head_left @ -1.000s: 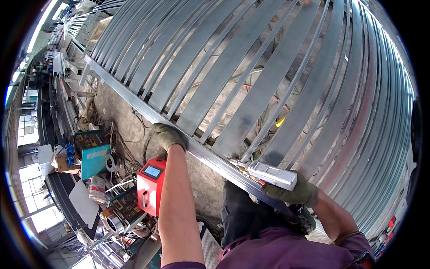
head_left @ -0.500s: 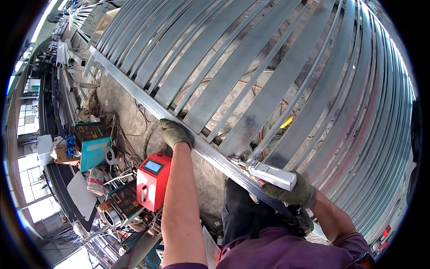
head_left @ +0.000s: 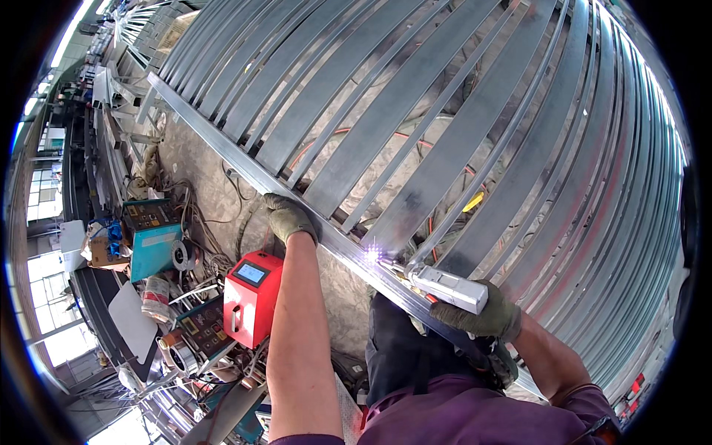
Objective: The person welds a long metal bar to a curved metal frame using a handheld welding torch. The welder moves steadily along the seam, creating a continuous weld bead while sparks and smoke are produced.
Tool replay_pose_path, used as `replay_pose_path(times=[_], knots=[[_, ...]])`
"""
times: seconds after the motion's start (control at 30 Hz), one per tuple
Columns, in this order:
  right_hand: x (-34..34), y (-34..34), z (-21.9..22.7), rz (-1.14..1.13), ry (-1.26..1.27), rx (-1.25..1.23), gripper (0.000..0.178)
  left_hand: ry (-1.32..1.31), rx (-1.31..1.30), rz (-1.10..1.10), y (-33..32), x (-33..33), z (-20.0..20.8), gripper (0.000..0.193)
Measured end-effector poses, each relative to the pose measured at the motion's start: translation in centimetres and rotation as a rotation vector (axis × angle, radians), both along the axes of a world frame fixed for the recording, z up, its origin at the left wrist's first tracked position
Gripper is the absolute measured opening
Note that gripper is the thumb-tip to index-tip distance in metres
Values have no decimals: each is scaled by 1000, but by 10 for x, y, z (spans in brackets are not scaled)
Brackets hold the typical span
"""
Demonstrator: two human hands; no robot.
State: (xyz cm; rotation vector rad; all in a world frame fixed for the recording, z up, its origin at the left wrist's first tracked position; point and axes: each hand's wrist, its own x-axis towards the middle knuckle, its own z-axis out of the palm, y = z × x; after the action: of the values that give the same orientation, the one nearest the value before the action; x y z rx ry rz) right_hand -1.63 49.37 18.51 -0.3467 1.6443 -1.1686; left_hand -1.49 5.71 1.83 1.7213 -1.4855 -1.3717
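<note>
In my gloved right hand [head_left: 478,315] is a silver, box-shaped welding torch [head_left: 449,288]. Its nozzle meets the near rail [head_left: 334,241] of a large metal slatted frame, and a bright violet-white spark [head_left: 373,254] glows where a flat slat [head_left: 415,211] joins that rail. My left hand [head_left: 289,220], in a green work glove, is wrapped over the same rail, to the left of the spark. The fingertips of the left hand are partly hidden behind the rail.
A red box-shaped machine [head_left: 252,300] with a small screen stands left of my left forearm. Farther left are a teal welding machine [head_left: 154,241], wire spools [head_left: 180,257] and tangled cables. Hoses and a yellow object [head_left: 473,202] lie on the floor beneath the slats.
A bright spark has appeared at the torch tip. The torch and my right hand have shifted very slightly left; my left hand stays on the rail.
</note>
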Motion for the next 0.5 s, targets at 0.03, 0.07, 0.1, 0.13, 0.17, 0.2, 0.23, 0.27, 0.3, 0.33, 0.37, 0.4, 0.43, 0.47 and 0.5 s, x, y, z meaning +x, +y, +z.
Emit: replay_pose_path(times=[0.03, 0.07, 0.1, 0.13, 0.17, 0.2, 0.23, 0.27, 0.3, 0.33, 0.37, 0.4, 0.43, 0.47, 0.5], knots=[[0, 0, 0, -5, -9, 0, 54, 123, 42, 34, 1, -4, -1, 76], [0, -1, 0, -8, -17, 0, 54, 218, 95, 58, 2, -4, -1, 75], [0, -1, 1, -7, -28, -2, 54, 311, 149, 87, 4, -5, 0, 74], [-1, 0, 1, -14, -41, 1, 54, 374, 220, 99, 14, -11, 15, 73], [-1, 1, 1, -21, -53, 2, 54, 436, 291, 110, 24, -17, 28, 72], [-1, 1, 1, -32, -73, -2, 54, 353, 213, 83, 29, -18, 39, 72], [0, 1, 2, -44, -94, -2, 54, 270, 138, 55, 33, -18, 46, 72], [1, 2, 1, -58, -115, -3, 54, 186, 64, 26, 35, -19, 49, 71], [2, 2, 1, -56, -96, 4, 54, 177, 69, 38, 35, -19, 49, 71], [3, 3, 0, -53, -77, 10, 54, 169, 73, 52, 35, -19, 49, 71], [4, 4, -1, -51, -57, 16, 54, 161, 77, 65, 34, -20, 49, 71], [4, 5, -2, -45, -45, 30, 54, 167, 75, 63, 31, -19, 44, 71], [4, 5, -1, -33, -32, 40, 54, 174, 69, 66, 23, -15, 35, 71], [4, 6, -2, -26, -21, 52, 53, 180, 66, 65, 20, -13, 30, 71], [4, 6, -1, -25, -15, 53, 53, 175, 65, 61, 18, -12, 25, 71]])
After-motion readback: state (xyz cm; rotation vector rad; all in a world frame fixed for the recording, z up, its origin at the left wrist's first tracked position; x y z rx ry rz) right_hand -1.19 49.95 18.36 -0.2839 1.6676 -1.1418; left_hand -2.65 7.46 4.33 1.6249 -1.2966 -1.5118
